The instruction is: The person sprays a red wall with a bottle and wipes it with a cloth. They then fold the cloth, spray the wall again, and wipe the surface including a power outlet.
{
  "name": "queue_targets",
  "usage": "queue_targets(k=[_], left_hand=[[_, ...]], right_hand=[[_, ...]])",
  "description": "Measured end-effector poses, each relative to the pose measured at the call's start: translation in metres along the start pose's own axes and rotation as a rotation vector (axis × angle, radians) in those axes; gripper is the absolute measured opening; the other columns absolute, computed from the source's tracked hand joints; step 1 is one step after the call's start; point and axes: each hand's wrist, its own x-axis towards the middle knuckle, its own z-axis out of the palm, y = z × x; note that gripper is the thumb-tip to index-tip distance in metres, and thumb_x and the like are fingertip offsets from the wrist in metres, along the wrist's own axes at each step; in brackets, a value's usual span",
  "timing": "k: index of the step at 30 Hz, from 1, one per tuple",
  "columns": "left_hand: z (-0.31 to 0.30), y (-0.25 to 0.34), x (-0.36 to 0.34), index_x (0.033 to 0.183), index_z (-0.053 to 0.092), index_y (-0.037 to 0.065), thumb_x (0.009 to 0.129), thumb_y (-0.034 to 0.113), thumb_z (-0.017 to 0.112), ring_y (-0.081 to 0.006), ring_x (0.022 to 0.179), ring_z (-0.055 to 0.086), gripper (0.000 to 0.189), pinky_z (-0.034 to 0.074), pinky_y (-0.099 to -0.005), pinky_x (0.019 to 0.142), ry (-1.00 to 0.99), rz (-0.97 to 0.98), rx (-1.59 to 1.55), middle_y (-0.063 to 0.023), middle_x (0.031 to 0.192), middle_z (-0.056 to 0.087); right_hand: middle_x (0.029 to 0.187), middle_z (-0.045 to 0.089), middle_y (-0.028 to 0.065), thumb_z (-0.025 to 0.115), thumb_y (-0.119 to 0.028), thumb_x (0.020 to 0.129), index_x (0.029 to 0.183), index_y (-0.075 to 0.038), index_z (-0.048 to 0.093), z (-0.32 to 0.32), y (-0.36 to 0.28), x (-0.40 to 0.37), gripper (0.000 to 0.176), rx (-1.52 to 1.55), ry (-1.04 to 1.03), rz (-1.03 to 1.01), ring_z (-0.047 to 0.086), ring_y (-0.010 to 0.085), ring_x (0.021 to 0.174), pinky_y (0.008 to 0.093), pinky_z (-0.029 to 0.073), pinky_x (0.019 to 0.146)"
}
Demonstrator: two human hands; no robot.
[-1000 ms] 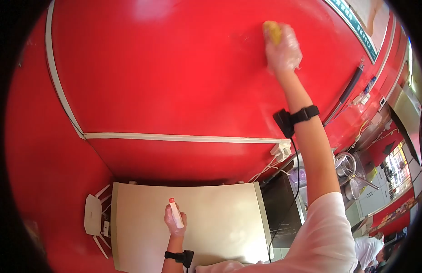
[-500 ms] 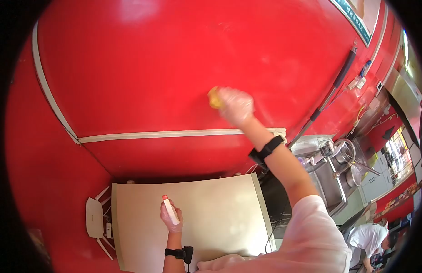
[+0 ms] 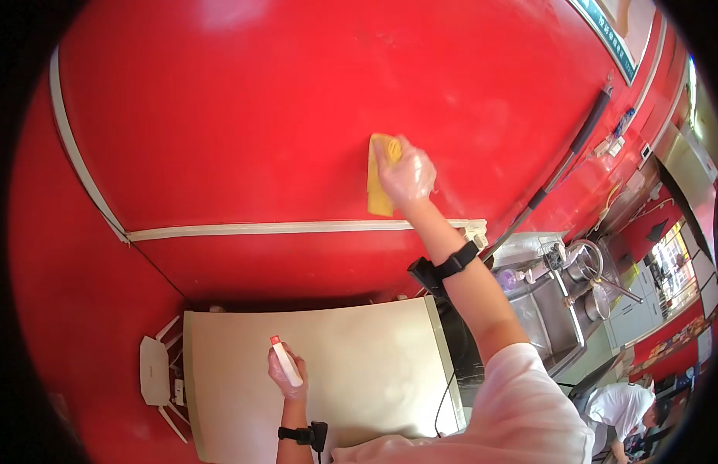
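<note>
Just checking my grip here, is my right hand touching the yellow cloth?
Touching. The head view shows the right hand closed on the bunched upper part of the yellow cloth, whose flat end shows below the fingers.

bright scene, pale glare on the glossy red wall [image 3: 258,100], edges bowed and black.

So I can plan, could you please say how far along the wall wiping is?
The red wall looks glossy, but no finished area stands out. The right hand holds a yellow cloth at it; the left hand, a white bottle. Remaining, perhaps: pale streaks, unless just glare.
</note>
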Motion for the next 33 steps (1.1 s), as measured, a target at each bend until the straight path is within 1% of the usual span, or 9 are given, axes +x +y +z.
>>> queue_targets(k=[2, 5, 8, 12, 18, 20, 27, 30, 33], left_hand=[[-0.002, 0.004, -0.003, 0.096, 0.049, 0.006, 0.071, 0.006, 0.059, -0.0080, 0.067, 0.048, 0.028, 0.041, -0.0200, 0.057, -0.019, -0.001, 0.149, -0.0014, 0.086, 0.050], [0.001, 0.001, -0.004, 0.093, 0.050, 0.003, 0.072, 0.006, 0.060, -0.0101, 0.067, 0.049, 0.024, 0.043, -0.0214, 0.055, 0.012, -0.031, 0.077, -0.0028, 0.085, 0.051], [0.002, -0.003, -0.005, 0.093, 0.049, 0.002, 0.071, 0.007, 0.060, -0.0106, 0.066, 0.049, 0.025, 0.043, -0.0221, 0.055, 0.041, -0.008, 0.131, -0.0029, 0.084, 0.051], [-0.008, -0.010, -0.006, 0.096, 0.048, 0.005, 0.070, 0.004, 0.058, -0.0080, 0.064, 0.047, 0.028, 0.042, -0.0202, 0.055, -0.020, 0.037, 0.196, -0.0013, 0.085, 0.050], [0.002, -0.005, -0.010, 0.097, 0.048, 0.004, 0.070, 0.003, 0.058, -0.0085, 0.065, 0.048, 0.029, 0.042, -0.0209, 0.056, 0.085, -0.195, 0.032, -0.0018, 0.086, 0.050], [-0.004, -0.011, -0.009, 0.098, 0.048, 0.004, 0.070, 0.003, 0.057, -0.0086, 0.066, 0.049, 0.029, 0.043, -0.0211, 0.057, 0.006, -0.013, 0.201, -0.0019, 0.087, 0.051], [-0.002, -0.014, -0.013, 0.098, 0.050, 0.001, 0.069, 0.005, 0.059, -0.0162, 0.070, 0.053, 0.030, 0.046, -0.0253, 0.059, 0.046, -0.065, 0.135, -0.0068, 0.084, 0.051], [-0.003, -0.006, -0.007, 0.098, 0.050, 0.000, 0.069, 0.005, 0.059, -0.0174, 0.071, 0.053, 0.031, 0.046, -0.0260, 0.059, -0.001, 0.047, 0.232, -0.0071, 0.085, 0.051], [0.001, -0.005, -0.012, 0.099, 0.049, 0.003, 0.074, 0.008, 0.059, -0.0099, 0.066, 0.050, 0.027, 0.042, -0.0208, 0.058, 0.023, -0.078, 0.122, -0.0029, 0.089, 0.051]], right_hand=[[0.075, 0.063, 0.0194, 0.053, -0.045, 0.083, 0.089, -0.006, 0.062, -0.013, -0.010, 0.027, 0.041, 0.081, 0.121, 0.029, 0.062, 0.0370, 0.075, 0.0448, 0.050, 0.065], [0.080, 0.064, 0.0209, 0.055, -0.048, 0.082, 0.092, -0.004, 0.062, -0.025, -0.024, 0.043, 0.046, 0.316, 0.072, 0.198, 0.062, 0.0366, 0.081, 0.0437, 0.050, 0.070], [0.080, 0.064, 0.0205, 0.057, -0.048, 0.080, 0.093, -0.003, 0.063, -0.003, 0.007, 0.014, 0.048, 0.138, 0.107, 0.148, 0.062, 0.0369, 0.081, 0.0434, 0.049, 0.070], [0.081, 0.064, 0.0195, 0.058, -0.047, 0.079, 0.088, -0.002, 0.063, -0.021, -0.008, 0.026, 0.047, 0.213, 0.028, 0.253, 0.062, 0.0368, 0.081, 0.0431, 0.048, 0.071], [0.078, 0.065, 0.0175, 0.060, -0.041, 0.079, 0.085, -0.002, 0.064, -0.017, -0.014, 0.026, 0.040, 0.299, 0.089, 0.330, 0.063, 0.0341, 0.078, 0.0405, 0.049, 0.071], [0.079, 0.065, 0.0171, 0.061, -0.040, 0.079, 0.086, -0.003, 0.064, -0.018, -0.015, 0.031, 0.039, 0.327, 0.064, 0.339, 0.063, 0.0333, 0.078, 0.0401, 0.049, 0.071], [0.081, 0.066, 0.0149, 0.062, -0.041, 0.078, 0.088, -0.004, 0.065, -0.034, -0.033, 0.027, 0.039, 0.231, 0.042, 0.434, 0.063, 0.0299, 0.077, 0.0386, 0.049, 0.071], [0.081, 0.065, 0.0147, 0.061, -0.041, 0.077, 0.086, -0.004, 0.065, -0.044, -0.042, 0.037, 0.039, 0.229, -0.021, 0.459, 0.063, 0.0294, 0.077, 0.0389, 0.049, 0.072], [0.082, 0.065, 0.0146, 0.061, -0.041, 0.077, 0.086, -0.004, 0.065, -0.039, -0.037, 0.033, 0.038, 0.248, -0.034, 0.490, 0.063, 0.0290, 0.078, 0.0389, 0.049, 0.072]])
